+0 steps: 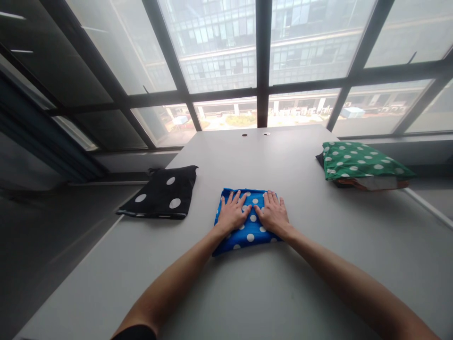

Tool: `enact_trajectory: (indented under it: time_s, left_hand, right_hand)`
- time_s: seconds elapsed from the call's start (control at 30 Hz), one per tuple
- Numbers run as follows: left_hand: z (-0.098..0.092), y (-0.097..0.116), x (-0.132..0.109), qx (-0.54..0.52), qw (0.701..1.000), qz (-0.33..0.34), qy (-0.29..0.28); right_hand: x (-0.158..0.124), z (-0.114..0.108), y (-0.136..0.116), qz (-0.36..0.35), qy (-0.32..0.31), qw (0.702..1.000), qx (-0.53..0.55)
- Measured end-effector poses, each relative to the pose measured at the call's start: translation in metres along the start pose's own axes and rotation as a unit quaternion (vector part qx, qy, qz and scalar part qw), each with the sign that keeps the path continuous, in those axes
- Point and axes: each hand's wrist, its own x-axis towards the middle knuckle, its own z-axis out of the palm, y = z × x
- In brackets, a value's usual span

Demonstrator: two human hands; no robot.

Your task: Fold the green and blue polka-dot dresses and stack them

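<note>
A folded blue cloth with white polka dots point(250, 237) lies flat on the white table, roughly rectangular. My left hand point(233, 211) rests palm down on its left half, fingers spread. On the right half lies my right hand point(274, 212), also flat, with its thumb stretched toward the left one. The two thumbs come close together near the middle of the cloth. Neither hand grips anything; parts of the cloth are hidden under the palms.
At the left edge of the white table point(269, 288) lies a folded black cloth with large white dots point(162, 194). A stack topped by a green dotted cloth point(361, 161) sits at the right edge, with brown and dark layers beneath. Windows point(215, 47) stand behind the table.
</note>
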Motion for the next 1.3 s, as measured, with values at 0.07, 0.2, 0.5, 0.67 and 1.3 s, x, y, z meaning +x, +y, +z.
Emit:
enact_trajectory:
  time_s: [0.07, 0.2, 0.5, 0.67, 1.3]
  left_hand:
    - [-0.003, -0.007, 0.006, -0.014, 1.000, -0.013, -0.018]
    - [-0.007, -0.025, 0.020, -0.038, 0.998, -0.039, -0.042]
    - [-0.027, -0.014, 0.009, 0.016, 0.998, 0.030, 0.055]
    - [-0.011, 0.011, -0.013, -0.013, 0.975, 0.223, -0.007]
    - [-0.006, -0.045, -0.035, -0.052, 0.991, 0.123, -0.005]
  right_hand:
    - [-0.002, -0.001, 0.004, 0.020, -0.007, 1.000, 0.006]
    - [-0.005, -0.004, 0.010, 0.065, -0.019, 0.997, 0.022]
    - [-0.005, -0.001, 0.016, 0.064, -0.013, 0.998, 0.021]
    - [-0.005, 0.000, 0.016, 0.061, 0.002, 0.998, 0.023]
    - [-0.018, -0.029, 0.047, 0.034, 0.039, 0.995, 0.086]
